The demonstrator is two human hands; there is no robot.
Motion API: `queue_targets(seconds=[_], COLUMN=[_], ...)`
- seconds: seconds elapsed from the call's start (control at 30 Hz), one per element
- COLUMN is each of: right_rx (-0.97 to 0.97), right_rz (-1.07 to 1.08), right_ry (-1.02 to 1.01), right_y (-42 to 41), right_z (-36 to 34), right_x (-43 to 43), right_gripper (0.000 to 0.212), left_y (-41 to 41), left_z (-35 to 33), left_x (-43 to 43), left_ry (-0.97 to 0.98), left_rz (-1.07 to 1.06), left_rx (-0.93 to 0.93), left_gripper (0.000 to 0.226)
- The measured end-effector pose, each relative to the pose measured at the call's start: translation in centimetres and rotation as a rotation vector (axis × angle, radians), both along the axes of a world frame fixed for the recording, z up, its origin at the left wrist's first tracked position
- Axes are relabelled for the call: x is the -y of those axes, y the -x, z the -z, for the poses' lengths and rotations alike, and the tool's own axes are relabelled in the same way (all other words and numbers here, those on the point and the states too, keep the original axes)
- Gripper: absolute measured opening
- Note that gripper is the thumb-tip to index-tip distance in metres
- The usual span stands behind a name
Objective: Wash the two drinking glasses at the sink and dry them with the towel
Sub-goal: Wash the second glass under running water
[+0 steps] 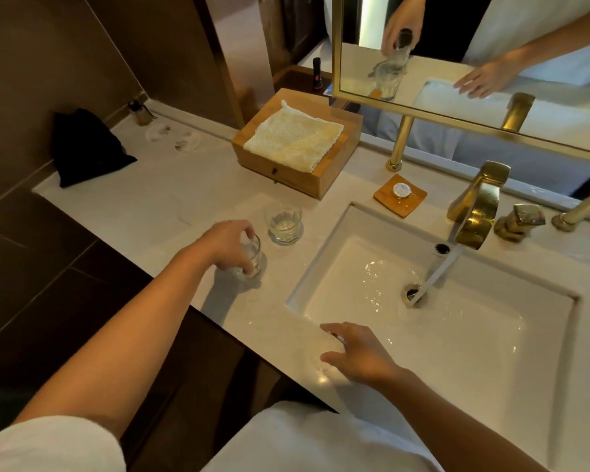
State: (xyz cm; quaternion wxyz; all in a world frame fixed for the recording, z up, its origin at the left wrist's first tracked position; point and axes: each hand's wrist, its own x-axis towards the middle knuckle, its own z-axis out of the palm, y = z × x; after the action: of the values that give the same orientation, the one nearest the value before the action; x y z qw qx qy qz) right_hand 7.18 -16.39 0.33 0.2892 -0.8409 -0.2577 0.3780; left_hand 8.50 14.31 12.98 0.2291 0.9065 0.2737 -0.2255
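Observation:
My left hand point(227, 245) grips a clear drinking glass point(251, 258) from the side; the glass stands on the pale counter, left of the sink. A second clear glass point(284, 222) stands upright just behind it, untouched. My right hand point(356, 352) hovers over the counter's front edge at the sink's near-left corner, fingers spread and holding nothing. A folded cream towel point(293, 137) lies on top of a wooden box point(334, 172) at the back. Water runs from the gold faucet point(477, 212) into the white sink point(539, 356).
A soap on a wooden dish point(400, 195) sits behind the sink. The gold faucet handle point(520, 221) is right of the spout. A black pouch point(86, 148) lies at the far left. A gold-framed mirror point(457, 114) hangs above on gold posts.

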Motion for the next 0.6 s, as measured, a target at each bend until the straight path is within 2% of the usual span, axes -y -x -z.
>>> queue_targets(seconds=[0.13,0.2,0.27,0.33,0.43,0.53,0.6], right_rx=[-0.336,-0.603,-0.873,-1.053,-1.147,-1.147,-1.171], right_rz=[0.294,0.573,0.849,1.02,1.079,1.109,1.096], right_ry=[-0.114,-0.204,-0.361,-0.584,-0.85,-1.003,-1.011], right_y=[-1.7,-3.0,-4.5,-6.0,-8.1,-10.5,-12.1], right_z=[-1.8,-2.9,-3.8,-4.2,-4.5,-3.9,-3.6], right_x=[0.8,1.7,3.3,5.2,7.4,8.4,8.6], right_gripper=[0.035,0.025,0.026,0.035,0.043,0.047,0.048], left_y=[-0.1,-1.4,-3.3,-5.6,-8.3,-10.1,-10.8], left_z=[-1.6,-1.2,-0.1,1.1,2.3,3.7,5.0], left_x=[6.3,9.9,13.6,17.2,21.7,24.3,25.0], left_ry=[0.377,0.545,0.615,0.549,0.335,0.326,0.359], left_rz=[0.141,0.206,0.265,0.367,0.551,0.578,0.573], left_rx=[0.001,0.046,0.097,0.175,0.315,0.388,0.43], left_gripper=[0.063,0.064,0.064,0.065,0.077,0.09,0.09])
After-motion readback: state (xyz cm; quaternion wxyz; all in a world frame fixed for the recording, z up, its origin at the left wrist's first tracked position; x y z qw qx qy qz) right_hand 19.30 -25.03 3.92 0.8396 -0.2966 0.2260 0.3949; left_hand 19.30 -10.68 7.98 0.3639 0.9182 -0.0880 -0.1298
